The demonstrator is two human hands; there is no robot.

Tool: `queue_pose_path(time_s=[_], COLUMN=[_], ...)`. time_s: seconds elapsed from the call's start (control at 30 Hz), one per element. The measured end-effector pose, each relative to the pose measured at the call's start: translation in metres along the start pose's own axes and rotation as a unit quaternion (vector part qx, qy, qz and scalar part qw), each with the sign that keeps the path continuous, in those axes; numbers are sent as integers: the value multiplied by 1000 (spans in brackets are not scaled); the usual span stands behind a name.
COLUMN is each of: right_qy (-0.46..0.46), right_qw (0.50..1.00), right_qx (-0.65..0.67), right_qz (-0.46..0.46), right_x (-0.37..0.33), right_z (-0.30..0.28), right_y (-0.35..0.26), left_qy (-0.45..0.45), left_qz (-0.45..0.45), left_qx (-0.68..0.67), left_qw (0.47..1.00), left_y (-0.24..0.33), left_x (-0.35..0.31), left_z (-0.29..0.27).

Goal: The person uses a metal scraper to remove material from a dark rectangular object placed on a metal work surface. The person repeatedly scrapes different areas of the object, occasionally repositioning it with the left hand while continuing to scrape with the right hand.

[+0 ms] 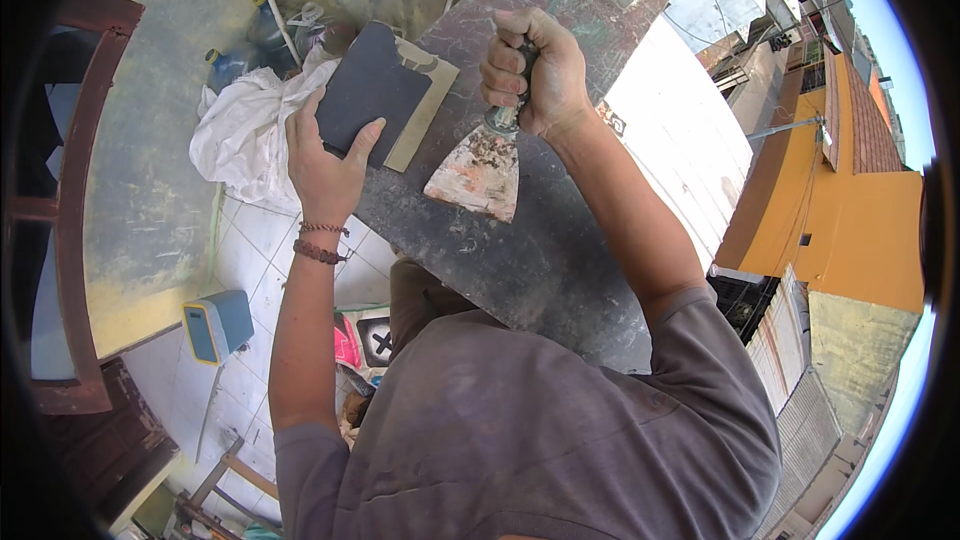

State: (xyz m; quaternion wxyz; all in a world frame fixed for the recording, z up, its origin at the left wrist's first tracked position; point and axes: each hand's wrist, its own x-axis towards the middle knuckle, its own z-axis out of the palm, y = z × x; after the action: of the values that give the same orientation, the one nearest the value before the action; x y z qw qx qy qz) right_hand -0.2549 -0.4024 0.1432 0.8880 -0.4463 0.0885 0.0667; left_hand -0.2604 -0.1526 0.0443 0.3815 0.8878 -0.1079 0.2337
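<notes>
Shirt [530,420]: nearest, grey.
Left hand [328,168]: fingers grasp dark sheet [368,85].
Right hand [545,75]: fingers clench scraper [488,165].
Blade [478,178]: caked with residue, apart from sheet; how much remains, can't tell.

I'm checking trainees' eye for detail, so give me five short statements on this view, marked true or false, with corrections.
1. The right hand grips a scraper. True.
2. The left hand is empty. False: it holds a dark sheet.
3. Two bracelets circle the left wrist. True.
4. The scraper is spotless. False: it is stained and crusted.
5. A white cloth lies left of the dark sheet in the picture. True.
</notes>
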Motion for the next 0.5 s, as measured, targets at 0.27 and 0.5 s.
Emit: queue_pose_path(time_s=[0.27, 0.5], right_qy=[14, 19], right_qw=[994, 986], right_qx=[-45, -19], right_qz=[-97, -163], right_x=[9, -37], right_z=[-18, -48], right_y=[-35, -63], left_qy=[18, 10], left_qz=[-7, -10], left_qx=[9, 6], left_qw=[1000, 1000], left_y=[-2, -1], left_x=[-2, -1], left_z=[0, -3])
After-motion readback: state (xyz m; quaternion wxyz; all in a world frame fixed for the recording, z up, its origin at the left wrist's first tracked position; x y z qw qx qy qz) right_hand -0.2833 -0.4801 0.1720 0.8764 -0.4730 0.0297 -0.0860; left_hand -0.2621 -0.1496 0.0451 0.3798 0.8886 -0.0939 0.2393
